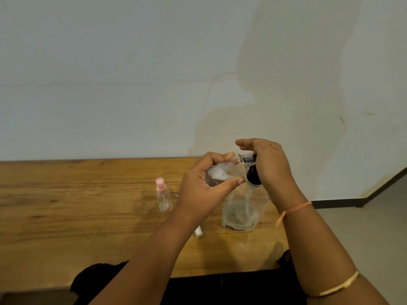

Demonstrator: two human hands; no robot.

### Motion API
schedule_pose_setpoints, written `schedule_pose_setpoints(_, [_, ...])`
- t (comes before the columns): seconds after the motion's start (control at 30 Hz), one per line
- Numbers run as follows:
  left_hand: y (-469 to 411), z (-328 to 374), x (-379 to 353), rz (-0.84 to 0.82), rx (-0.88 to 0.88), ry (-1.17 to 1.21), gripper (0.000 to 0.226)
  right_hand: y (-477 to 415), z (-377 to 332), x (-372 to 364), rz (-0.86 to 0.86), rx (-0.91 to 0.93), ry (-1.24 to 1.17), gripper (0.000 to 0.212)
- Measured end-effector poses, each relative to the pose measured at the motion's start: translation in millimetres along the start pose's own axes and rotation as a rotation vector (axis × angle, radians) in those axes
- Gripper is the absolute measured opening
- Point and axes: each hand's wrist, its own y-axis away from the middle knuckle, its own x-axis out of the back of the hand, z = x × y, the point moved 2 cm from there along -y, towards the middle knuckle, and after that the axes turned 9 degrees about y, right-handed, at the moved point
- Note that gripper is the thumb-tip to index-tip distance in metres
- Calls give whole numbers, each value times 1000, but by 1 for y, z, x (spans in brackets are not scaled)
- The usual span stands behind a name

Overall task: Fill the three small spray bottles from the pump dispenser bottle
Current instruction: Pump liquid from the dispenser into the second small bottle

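left hand (207,183): raised, fingers curled, gripping | right hand (267,164): raised, fingers closed, gripping

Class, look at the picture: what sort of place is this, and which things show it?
Probably a plain indoor room, perhaps a home or workroom: a bare wooden table against a stained painted wall, and a tiled floor with dark skirting.

Spray bottle (163,195) upright on table (66,194), left of pump dispenser bottle (241,213).

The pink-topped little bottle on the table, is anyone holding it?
No, the pink-topped bottle stands alone on the table, left of both hands.
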Motion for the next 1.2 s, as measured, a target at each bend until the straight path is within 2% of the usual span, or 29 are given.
schedule_pose_setpoints(0.17, [3, -7, -2, 39, 56, 18, 38, 3, 7, -1, 42, -40, 9, 38])
schedule_pose_setpoints(0.5, [2, 2, -3, 28, 1, 33, 37, 3, -4, 6, -11, -19, -36, 38])
schedule_pose_setpoints(0.8, [3, -7, -2, 39, 48, 8, 37, 0, 6, -1, -21, -22, 124, 38])
schedule_pose_setpoints(1.0, [2, 1, -3, 32, 3, -19, 38, 0, -2, 1, -45, -70, -23, 37])
schedule_pose_setpoints(1.2, [2, 2, -4, 23, -2, 2, 36, 0, -1, 3, -37, -42, 39, 37])
